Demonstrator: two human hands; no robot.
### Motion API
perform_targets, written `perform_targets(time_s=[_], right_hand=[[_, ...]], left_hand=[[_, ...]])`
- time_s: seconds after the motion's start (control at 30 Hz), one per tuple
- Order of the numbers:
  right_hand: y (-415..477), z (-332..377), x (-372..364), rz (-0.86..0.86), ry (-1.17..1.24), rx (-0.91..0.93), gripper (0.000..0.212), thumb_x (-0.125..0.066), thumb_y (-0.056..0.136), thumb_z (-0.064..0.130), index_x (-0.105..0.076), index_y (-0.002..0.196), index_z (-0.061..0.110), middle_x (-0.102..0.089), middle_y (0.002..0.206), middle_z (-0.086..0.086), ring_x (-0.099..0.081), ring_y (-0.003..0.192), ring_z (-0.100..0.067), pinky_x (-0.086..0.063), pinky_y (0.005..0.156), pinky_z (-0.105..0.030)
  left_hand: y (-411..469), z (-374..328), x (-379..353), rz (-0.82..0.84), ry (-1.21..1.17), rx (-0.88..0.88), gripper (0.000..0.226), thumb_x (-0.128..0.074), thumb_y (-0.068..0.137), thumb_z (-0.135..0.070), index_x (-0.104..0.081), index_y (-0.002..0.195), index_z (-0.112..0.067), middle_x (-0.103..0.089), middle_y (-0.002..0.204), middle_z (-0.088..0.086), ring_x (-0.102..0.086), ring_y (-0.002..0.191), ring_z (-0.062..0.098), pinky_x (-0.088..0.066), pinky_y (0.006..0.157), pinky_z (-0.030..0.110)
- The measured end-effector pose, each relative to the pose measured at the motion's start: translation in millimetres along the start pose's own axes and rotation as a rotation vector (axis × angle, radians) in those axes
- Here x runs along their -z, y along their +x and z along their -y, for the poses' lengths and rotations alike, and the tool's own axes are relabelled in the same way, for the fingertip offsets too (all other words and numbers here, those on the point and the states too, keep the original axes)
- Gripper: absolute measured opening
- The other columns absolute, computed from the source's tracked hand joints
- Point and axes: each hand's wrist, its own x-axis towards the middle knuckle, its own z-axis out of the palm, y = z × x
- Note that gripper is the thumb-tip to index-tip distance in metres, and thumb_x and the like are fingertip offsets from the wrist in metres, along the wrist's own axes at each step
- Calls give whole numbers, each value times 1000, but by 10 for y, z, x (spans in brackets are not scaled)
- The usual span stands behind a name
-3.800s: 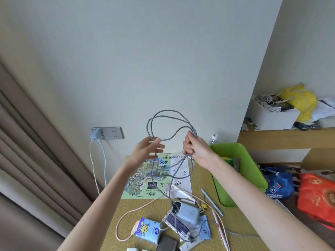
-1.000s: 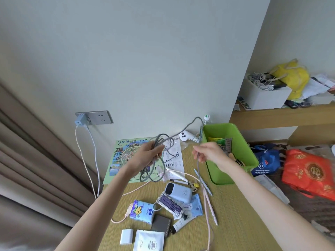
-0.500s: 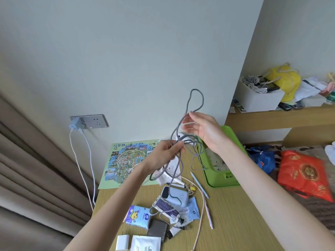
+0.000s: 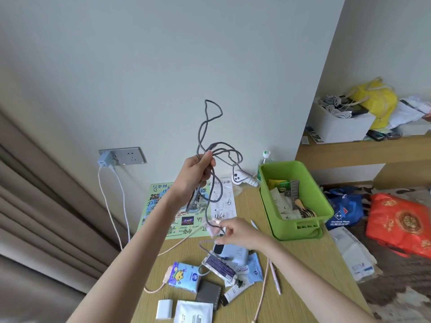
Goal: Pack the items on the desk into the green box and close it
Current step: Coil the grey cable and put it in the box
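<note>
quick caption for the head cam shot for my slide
Left hand holds a bunched grey cable above the desk while the right hand pinches its lower part, green box open nearby.

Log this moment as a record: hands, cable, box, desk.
left hand: raised, grips bunched cable
right hand: low, pinches cable lower down
cable: grey, loops hanging between the hands
box: green, open, partly filled
desk: power bank, tissue packs, pens, pink cord unpacked
</note>
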Motion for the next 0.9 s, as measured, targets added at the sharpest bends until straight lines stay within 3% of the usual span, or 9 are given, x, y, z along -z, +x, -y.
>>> perform_targets(time_s=[0.07,0.1,0.2,0.27,0.4,0.57,0.7,0.8,0.9], right_hand=[[38,-8,-43,-33,11,0,28,-59,93,30,-61,66,25,-59,65,1,-41,53,-13,-32,55,-29],[29,2,-21,-38,32,-15,31,-55,96,28,-62,66,25,-60,61,9,-45,54,-14,-36,53,-27],[-4,11,167,-30,149,-25,26,-52,98,22,-67,78,17,-60,59,9,-51,53,-9,-43,52,-17],[-57,54,353,-21,278,-22,26,-52,98,20,-66,81,8,-57,60,6,-49,50,-8,-41,51,-17],[-162,123,709,-72,507,39,28,-50,98,17,-60,73,7,-49,55,4,-41,47,-10,-35,46,-16],[-264,133,1024,-103,867,132,28,-49,94,23,-53,69,11,-40,52,5,-32,44,-10,-26,43,-17],[-276,144,1195,-204,1114,183,33,-50,93,21,-54,61,14,-36,49,6,-30,42,-8,-22,42,-19],[-241,193,1289,-245,1305,227,33,-49,93,20,-52,61,13,-34,48,6,-29,39,-7,-21,39,-19],[-185,248,1376,-262,1432,224,32,-46,93,22,-47,62,14,-31,48,6,-29,37,-6,-21,37,-18]], left_hand=[[-16,-1,58,-8,6,6,33,-41,104,-30,-48,76,-16,-32,53,-12,-24,42,4,-20,40,15],[-21,12,97,-19,20,8,33,-41,104,-31,-48,76,-16,-32,54,-12,-24,43,4,-20,40,15],[-27,106,224,-66,135,24,33,-43,103,-32,-51,75,-15,-35,57,-9,-27,45,6,-21,43,18],[-21,209,282,-82,262,42,34,-46,102,-31,-56,75,-15,-37,59,-4,-30,48,9,-22,43,21],[3,437,320,-41,445,83,33,-49,101,-28,-65,79,-11,-34,54,-4,-27,47,11,-23,43,21],[69,645,271,49,414,219,33,-52,99,-31,-69,91,-5,-39,59,-2,-28,48,10,-23,43,20],[124,722,191,130,337,281,46,-44,101,-40,-68,102,0,-59,72,1,-41,53,10,-34,46,15],[182,715,110,178,296,284,46,-41,101,-39,-65,108,0,-68,90,6,-60,72,14,-52,68,23],[257,694,53,203,388,235,49,-36,103,-39,-60,124,-2,-66,118,10,-63,104,22,-50,96,35]])
